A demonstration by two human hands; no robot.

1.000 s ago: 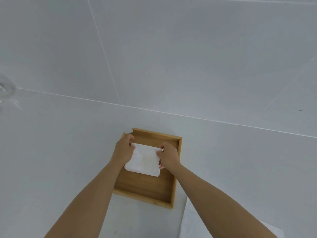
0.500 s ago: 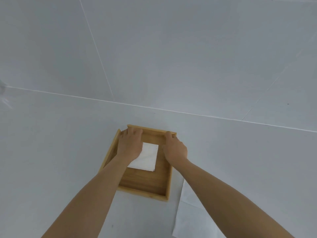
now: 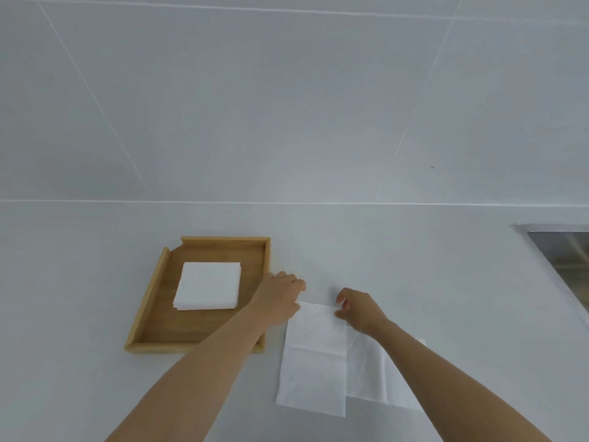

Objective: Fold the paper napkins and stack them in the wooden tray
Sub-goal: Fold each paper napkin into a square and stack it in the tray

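Both hands (image 3: 318, 301) reach the unmarked napkin (image 3: 314, 362) beside tray (image 3: 146, 301).

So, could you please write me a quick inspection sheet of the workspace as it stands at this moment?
Surface: pale grey countertop, meeting a tiled wall behind.
Job's things: wooden tray holds a squared stack of folded napkins; beside it, to its right, unfolded napkins lie flat and overlapping on the counter.
Clutter: nothing seen.
Grippers: left hand at the top sheet's far left corner, over the tray's right rim; right hand pinching the sheet's far edge. Whether the left has a grip is unclear.
Cables: nothing seen.
Surroundings: a metal-edged recess, possibly a sink, at the right edge.
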